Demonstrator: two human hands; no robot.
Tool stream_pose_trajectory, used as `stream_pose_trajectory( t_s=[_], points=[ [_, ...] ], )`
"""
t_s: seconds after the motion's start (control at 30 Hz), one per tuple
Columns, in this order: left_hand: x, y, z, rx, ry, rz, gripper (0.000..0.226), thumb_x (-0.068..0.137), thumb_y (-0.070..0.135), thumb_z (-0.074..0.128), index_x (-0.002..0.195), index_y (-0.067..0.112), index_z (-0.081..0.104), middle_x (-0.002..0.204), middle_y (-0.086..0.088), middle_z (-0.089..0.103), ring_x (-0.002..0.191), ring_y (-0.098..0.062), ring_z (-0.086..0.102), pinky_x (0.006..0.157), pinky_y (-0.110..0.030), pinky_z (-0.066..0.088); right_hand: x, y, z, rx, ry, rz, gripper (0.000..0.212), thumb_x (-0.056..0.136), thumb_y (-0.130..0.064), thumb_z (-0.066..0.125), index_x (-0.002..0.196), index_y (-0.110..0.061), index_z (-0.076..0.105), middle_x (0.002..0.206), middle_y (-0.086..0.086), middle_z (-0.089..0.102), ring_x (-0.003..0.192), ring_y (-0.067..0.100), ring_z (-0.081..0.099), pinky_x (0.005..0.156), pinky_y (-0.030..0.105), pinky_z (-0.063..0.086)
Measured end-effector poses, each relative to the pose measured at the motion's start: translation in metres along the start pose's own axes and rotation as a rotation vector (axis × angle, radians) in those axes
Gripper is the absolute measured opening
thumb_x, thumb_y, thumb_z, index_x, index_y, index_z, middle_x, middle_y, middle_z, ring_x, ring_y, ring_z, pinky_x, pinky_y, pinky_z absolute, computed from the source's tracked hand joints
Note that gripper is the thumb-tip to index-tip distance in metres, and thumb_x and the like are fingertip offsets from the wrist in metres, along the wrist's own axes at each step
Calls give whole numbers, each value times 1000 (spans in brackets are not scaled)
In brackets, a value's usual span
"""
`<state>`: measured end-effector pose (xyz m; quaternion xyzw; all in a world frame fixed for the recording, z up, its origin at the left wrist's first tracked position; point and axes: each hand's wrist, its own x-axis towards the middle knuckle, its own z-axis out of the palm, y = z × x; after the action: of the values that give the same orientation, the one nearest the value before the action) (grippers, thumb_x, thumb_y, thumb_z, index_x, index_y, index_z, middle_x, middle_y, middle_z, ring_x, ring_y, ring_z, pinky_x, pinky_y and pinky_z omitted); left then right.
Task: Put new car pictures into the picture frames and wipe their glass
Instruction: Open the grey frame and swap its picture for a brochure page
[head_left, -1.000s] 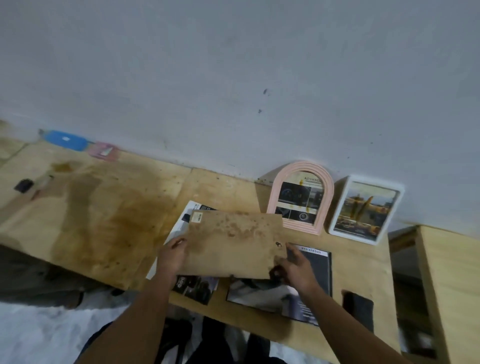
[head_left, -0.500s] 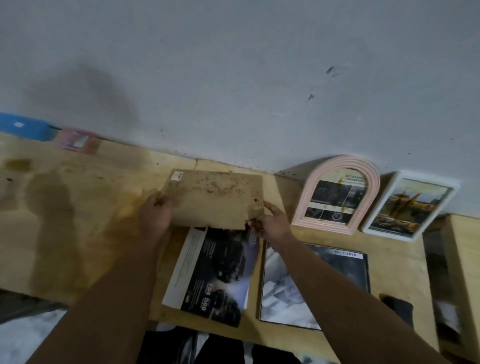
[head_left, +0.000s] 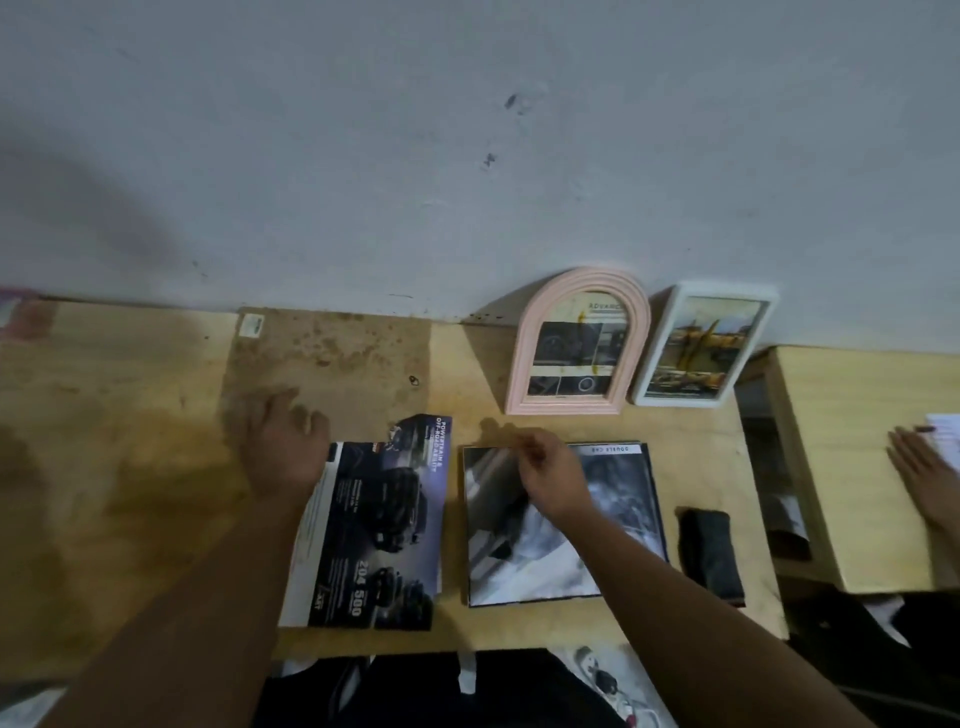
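Note:
A stained brown backing board (head_left: 332, 364) lies flat on the wooden table (head_left: 130, 441) against the wall. My left hand (head_left: 283, 441) rests open on its near left corner. My right hand (head_left: 550, 475) hovers over the top edge of a dark car picture (head_left: 618, 499), fingers curled, holding nothing I can see. A second car brochure page (head_left: 384, 530) lies left of it. A pink arched frame (head_left: 582, 343) and a white rectangular frame (head_left: 701, 345), both with pictures inside, lean on the wall.
A dark folded cloth (head_left: 709, 553) lies right of the pictures. A lower wooden surface (head_left: 852, 467) stands at the right, where another person's hand (head_left: 924, 478) rests near white paper. A pink object (head_left: 26, 317) sits at the far left.
Both hands carried the backing board away from the pictures to the wall and laid it flat. My right hand let go and came back over the right picture.

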<state>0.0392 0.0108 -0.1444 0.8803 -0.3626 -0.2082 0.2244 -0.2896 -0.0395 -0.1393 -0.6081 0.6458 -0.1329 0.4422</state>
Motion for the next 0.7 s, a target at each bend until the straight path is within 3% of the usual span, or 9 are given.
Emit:
stream_pose_trajectory(
  t_s=[0.07,0.13,0.23,0.27,0.33,0.43,0.53,0.63,0.7],
  points=[
    [-26,18,16,30,-92,68,38,95,26,61,132,19,62,142,-8,52,132,-35,48,111,-50,36,-18,36,-28,-214,97,-26,32,97,-18,60,126,-30,66,126,1,64,115,23,60,99,40,53],
    [-54,33,33,14,-178,157,39,95,27,62,134,20,61,136,-8,53,119,-37,57,95,-49,50,-32,69,-52,-398,162,-9,42,95,-27,60,137,-29,58,134,6,57,126,32,53,104,51,49],
    [-97,47,59,-9,-357,239,41,98,28,62,137,17,60,141,-10,52,121,-37,57,93,-47,52,-45,106,-80,-636,-16,177,85,93,-62,57,161,-29,19,167,10,17,155,39,12,119,60,24],
    [-111,51,66,-17,-409,234,42,98,32,61,137,17,59,142,-10,51,122,-37,57,95,-47,52,-48,114,-86,-698,-98,232,101,89,-73,54,164,-27,5,171,10,0,157,40,-1,121,62,17],
    [-137,57,76,-17,-457,186,42,96,38,57,134,20,59,138,-8,54,118,-35,60,93,-45,53,-55,128,-94,-768,-189,284,117,82,-87,46,163,-26,-11,171,13,-14,156,42,-10,122,64,10],
    [-171,62,87,10,-509,121,40,94,37,59,130,21,60,119,-9,65,106,-33,66,83,-41,56,-65,140,-93,-779,-171,272,122,79,-91,42,162,-22,-16,171,16,-10,157,41,-6,124,62,9],
    [-196,65,97,-55,-535,92,41,88,42,55,124,24,61,97,-1,68,94,-32,67,70,-31,47,-68,151,-91,-758,-94,253,129,76,-93,44,163,-15,-11,171,15,-4,157,40,-2,125,60,9],
    [-208,72,104,-34,-513,26,53,95,38,63,145,24,52,129,-6,66,117,-31,64,90,-34,49,-66,160,-90,-735,-79,233,131,74,-93,47,163,-13,-8,171,15,-5,157,40,-4,124,61,8],
    [-210,74,108,-4,-511,8,55,96,37,63,149,26,49,140,-6,62,123,-31,61,97,-36,48,-63,163,-87,-719,-75,221,131,74,-92,50,163,-14,-6,171,14,-6,157,41,-5,124,62,8]
  ],
)
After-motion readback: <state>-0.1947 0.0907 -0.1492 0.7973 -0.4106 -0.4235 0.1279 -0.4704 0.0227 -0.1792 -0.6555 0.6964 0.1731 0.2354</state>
